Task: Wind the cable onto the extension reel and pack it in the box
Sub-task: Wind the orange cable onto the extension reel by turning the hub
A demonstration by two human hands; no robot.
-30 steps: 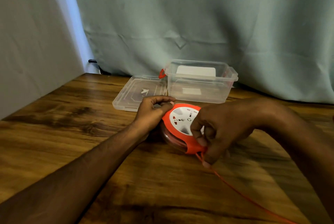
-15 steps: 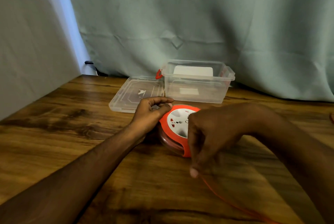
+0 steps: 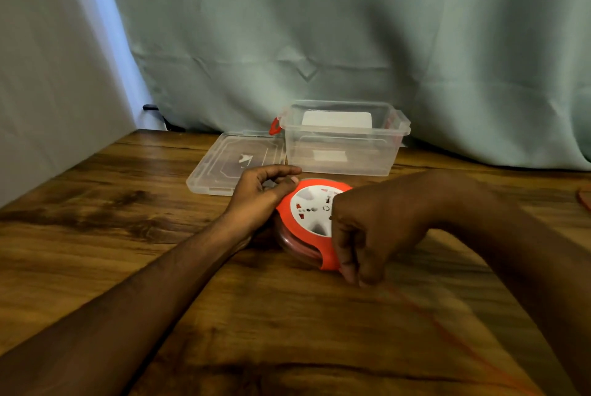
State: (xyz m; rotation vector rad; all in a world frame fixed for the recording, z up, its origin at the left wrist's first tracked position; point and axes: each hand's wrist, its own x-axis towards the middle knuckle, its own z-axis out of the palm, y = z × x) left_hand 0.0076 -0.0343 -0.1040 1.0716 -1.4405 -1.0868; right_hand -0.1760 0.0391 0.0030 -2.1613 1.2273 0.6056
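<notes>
An orange extension reel (image 3: 308, 215) with a white socket face stands tilted on the wooden table (image 3: 112, 235). My left hand (image 3: 260, 199) grips its left rim. My right hand (image 3: 372, 232) covers its right side and pinches the thin orange cable (image 3: 454, 335) at the reel's lower edge. The cable, blurred, runs from that hand to the bottom right corner. Behind the reel stands a clear plastic box (image 3: 342, 140) with red latches, open on top. Its clear lid (image 3: 233, 162) lies flat to its left.
A pale green curtain (image 3: 351, 44) hangs behind the table, and a grey wall (image 3: 48, 76) bounds it on the left. A small orange object (image 3: 584, 199) shows at the right edge. Something white shows inside or behind the box.
My right hand has swung around the reel's lower right edge with the cable, down and back up. My left hand has kept its hold on the rim.
</notes>
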